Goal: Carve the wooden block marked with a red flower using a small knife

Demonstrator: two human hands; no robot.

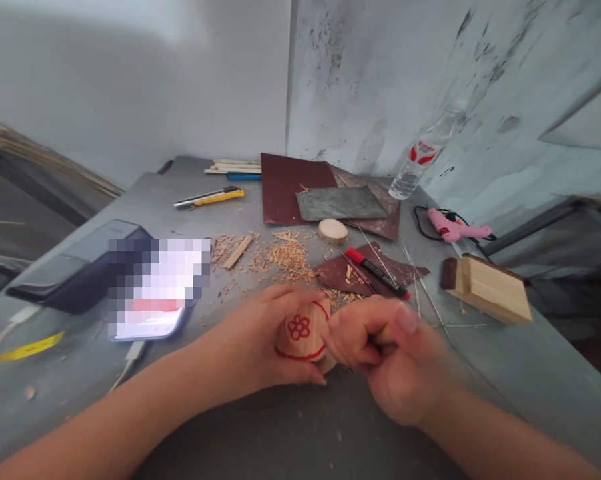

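Note:
My left hand [275, 327] grips a pale round wood slice [310, 333] from its left side, fingers along the far edge and thumb along the near one. A red flower and a red curved line are drawn on its face. Curled at the right edge of the slice is my right hand [385, 353], its fingers closed; whatever they hold, if anything, is hidden. Wood shavings [288, 257] lie scattered just beyond both hands. A red-capped black marker [378, 273] rests on a torn piece of brown sandpaper [325, 270] past my right hand.
A phone [155, 293] with a lit screen and a dark power bank [80, 267] stand at left. Behind are a yellow utility knife [210, 199], sandpaper sheets [295, 187], a small wood slice [333, 231] and a water bottle [420, 160]. A pink glue gun [455, 227] and wood block [488, 287] lie right.

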